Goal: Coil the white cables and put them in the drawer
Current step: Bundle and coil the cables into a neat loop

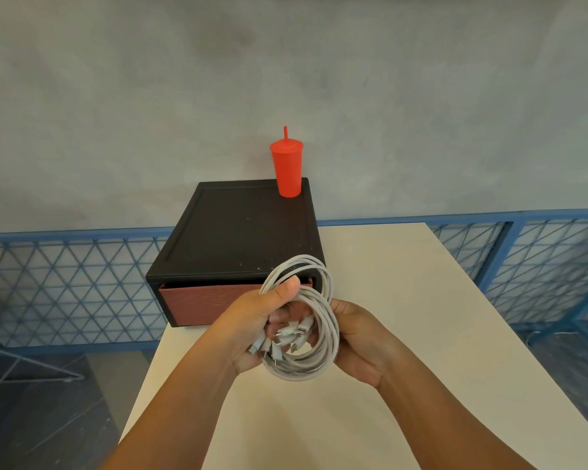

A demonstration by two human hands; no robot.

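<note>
A coil of white cables [323, 347] hangs in the air above the table, just in front of the drawer. My left hand [258, 320] grips the coil on its left side, thumb pressed over the top loops, with several plug ends bunched against its fingers. My right hand [357, 337] holds the coil from the right, fingers curled behind the loops. The black drawer box [238, 232] stands at the table's far left corner. Its reddish-brown drawer front [201, 303] looks closed.
A red tumbler with a straw [287, 167] stands on the back right corner of the box top. The cream table [421, 317] stretches right and toward me. Blue mesh fencing [65, 283] runs behind the table, with a grey wall above it.
</note>
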